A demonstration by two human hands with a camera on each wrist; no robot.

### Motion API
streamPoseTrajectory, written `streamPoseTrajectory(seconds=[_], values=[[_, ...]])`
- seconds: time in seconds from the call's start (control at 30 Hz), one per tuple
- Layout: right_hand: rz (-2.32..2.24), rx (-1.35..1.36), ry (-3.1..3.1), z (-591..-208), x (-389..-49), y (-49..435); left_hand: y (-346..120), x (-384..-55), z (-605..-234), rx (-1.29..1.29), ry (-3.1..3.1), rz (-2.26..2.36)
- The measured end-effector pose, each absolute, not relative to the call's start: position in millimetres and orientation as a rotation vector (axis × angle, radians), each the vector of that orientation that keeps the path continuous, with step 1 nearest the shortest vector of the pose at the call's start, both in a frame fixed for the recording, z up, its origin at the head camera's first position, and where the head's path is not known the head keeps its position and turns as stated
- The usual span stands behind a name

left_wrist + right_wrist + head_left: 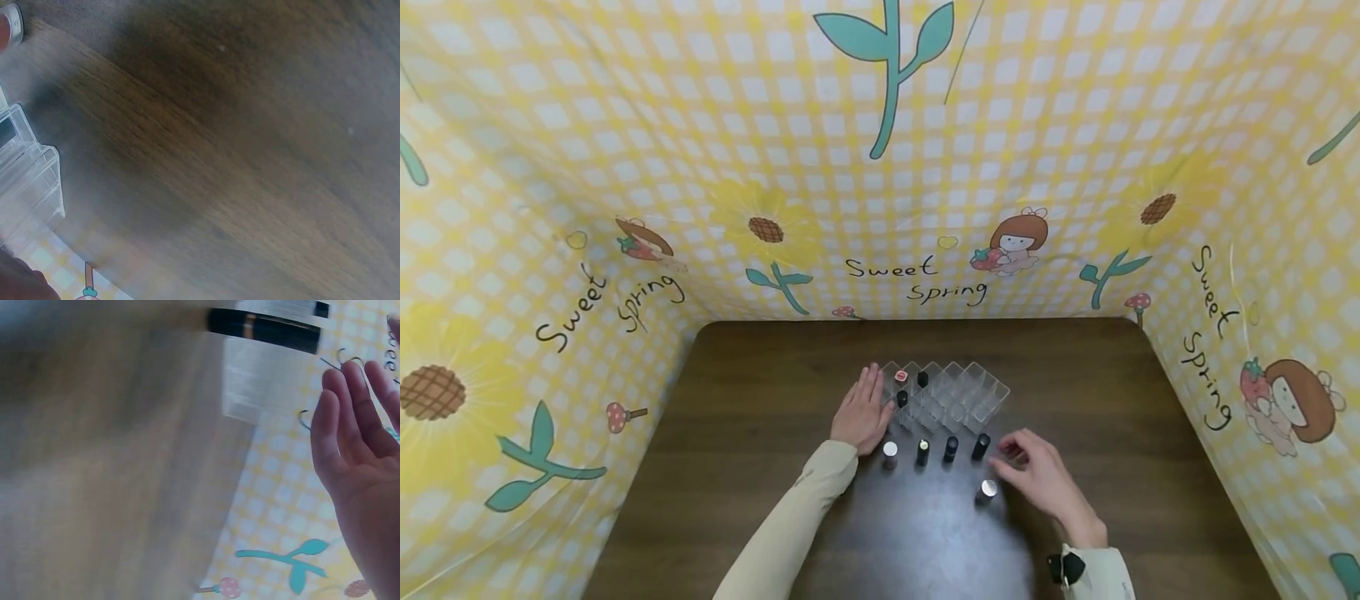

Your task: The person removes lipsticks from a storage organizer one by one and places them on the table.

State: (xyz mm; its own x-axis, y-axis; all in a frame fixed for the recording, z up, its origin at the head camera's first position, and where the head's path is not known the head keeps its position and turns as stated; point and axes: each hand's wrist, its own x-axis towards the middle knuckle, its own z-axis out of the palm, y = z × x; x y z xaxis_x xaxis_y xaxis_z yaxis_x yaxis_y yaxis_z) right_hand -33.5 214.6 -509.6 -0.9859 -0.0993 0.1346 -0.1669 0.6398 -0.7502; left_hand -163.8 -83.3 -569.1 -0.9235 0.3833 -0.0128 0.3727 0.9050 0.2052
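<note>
A clear plastic lipstick organizer [958,400] stands on the table with its slots facing up. Its left end holds a red-topped tube [901,377] and two black tubes. My left hand [861,412] lies along that end, fingers straight, thumb by the near corner; only a bit of this hand [25,281] enters the left wrist view. Several lipstick tubes stand in a row before the organizer, among them a black tube [981,447] at the right. Beside it my right hand [1037,475] hovers with loosely bent fingers and an empty palm [369,475]. A silver-topped tube [987,492] stands nearer.
The dark wooden table [760,400] is bordered by a yellow checked cloth [880,208] at the back and both sides. A black device [1066,568] is strapped at the right wrist.
</note>
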Motion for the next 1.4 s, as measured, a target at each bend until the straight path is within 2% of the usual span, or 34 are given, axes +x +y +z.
streamPoseTrajectory(seconds=[0.43,0.7,1.1,1.4], values=[[1.263,0.419,-2.668,-461.5,-85.0,190.6,-83.0,-171.1,-567.1,0.617,3.028,0.306],[1.250,0.472,-2.618,-437.7,-101.9,184.1,-85.3,-172.6,-563.2,0.611,3.034,0.324],[1.305,0.462,-2.652,-437.2,-114.6,174.3,-84.3,-166.5,-571.2,0.611,3.027,0.296],[1.367,0.367,-2.774,-450.3,-142.1,149.0,-84.4,-166.7,-571.6,0.613,3.027,0.303]])
